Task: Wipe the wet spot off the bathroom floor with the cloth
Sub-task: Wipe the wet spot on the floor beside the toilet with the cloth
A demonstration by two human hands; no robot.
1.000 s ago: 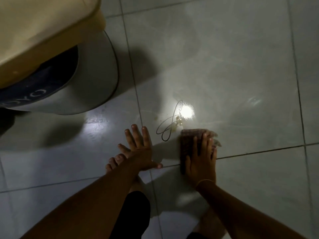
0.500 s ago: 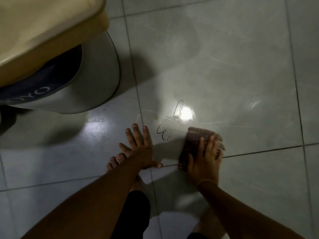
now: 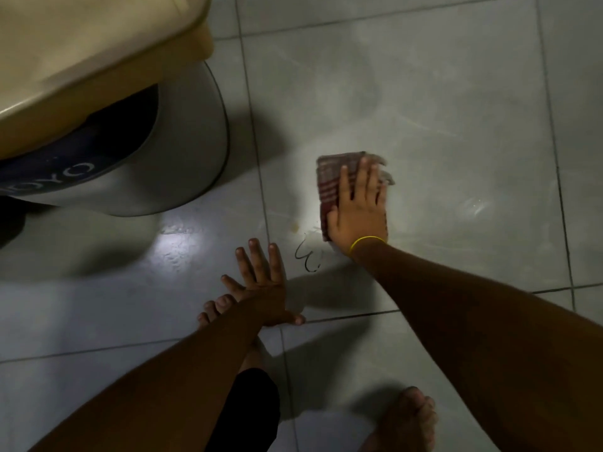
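My right hand (image 3: 359,210) lies flat, fingers spread, pressing a folded red checked cloth (image 3: 329,174) onto the pale floor tile. A yellow band circles that wrist. Just below and left of the cloth the wet spot (image 3: 308,256) shows as a thin dark curved outline, with a small brownish speck (image 3: 296,227) beside it. My left hand (image 3: 261,282) rests palm down on the floor with fingers apart, left of the wet spot, holding nothing.
A grey round bin base (image 3: 182,151) with a dark printed band stands at the left under a beige lid (image 3: 98,53). My bare feet (image 3: 404,422) are on the tiles at the bottom. Grout lines cross the shiny floor (image 3: 440,93).
My right hand has pushed the cloth forward, away from me, over the bright wet patch. The wet outline is now smaller. My left hand has stayed planted.
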